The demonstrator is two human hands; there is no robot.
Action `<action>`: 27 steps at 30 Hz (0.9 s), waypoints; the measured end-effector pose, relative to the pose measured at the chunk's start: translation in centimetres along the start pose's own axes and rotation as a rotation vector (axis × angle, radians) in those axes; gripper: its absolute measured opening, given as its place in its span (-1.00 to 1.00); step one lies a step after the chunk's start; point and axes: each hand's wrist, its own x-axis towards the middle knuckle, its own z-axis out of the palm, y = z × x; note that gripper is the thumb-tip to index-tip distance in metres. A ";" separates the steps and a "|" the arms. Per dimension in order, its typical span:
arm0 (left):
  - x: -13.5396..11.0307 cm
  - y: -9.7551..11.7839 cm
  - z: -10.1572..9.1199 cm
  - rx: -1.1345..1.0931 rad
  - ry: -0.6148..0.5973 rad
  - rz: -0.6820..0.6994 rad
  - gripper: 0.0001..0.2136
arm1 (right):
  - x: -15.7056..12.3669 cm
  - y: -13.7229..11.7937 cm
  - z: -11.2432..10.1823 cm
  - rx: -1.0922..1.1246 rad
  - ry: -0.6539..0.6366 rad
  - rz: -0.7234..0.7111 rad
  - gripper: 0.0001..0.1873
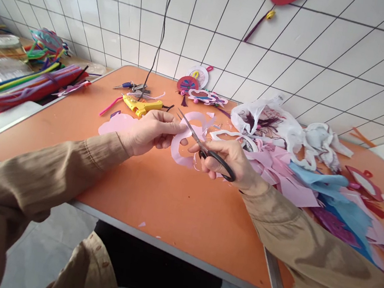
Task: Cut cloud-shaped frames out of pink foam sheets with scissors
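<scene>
My left hand point(152, 132) pinches a pale pink cut-out sheet point(181, 148) above the orange table point(155, 196). My right hand point(228, 161) grips black-handled scissors point(203, 146), whose blades point up and left across the pink sheet, slightly parted. Both hands are held close together over the table's middle. Small pink paper scraps lie under them.
A yellow glue gun point(142, 105) and its cord lie behind my hands. Pink, blue and purple sheet offcuts point(315, 191) pile up at the right with a white plastic bag point(271, 122). Coloured pipe cleaners point(23, 85) lie at the left. Finished ornaments point(193, 84) rest by the tiled wall.
</scene>
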 end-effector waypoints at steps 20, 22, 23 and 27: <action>-0.1 -0.1 -0.3 0.026 -0.034 0.021 -0.64 | -0.2 -0.4 0.5 -0.003 0.036 0.041 -0.34; -0.1 -0.1 -0.4 0.026 -0.047 0.026 -0.63 | -0.3 -0.5 0.5 -0.012 0.037 0.046 -0.35; 0.0 -0.1 -0.4 0.026 -0.051 0.027 -0.63 | -0.3 -0.6 0.5 -0.018 0.035 0.048 -0.36; 0.0 -0.2 -0.4 0.025 -0.054 0.028 -0.60 | -0.3 -0.9 0.5 -0.041 0.027 0.058 -0.35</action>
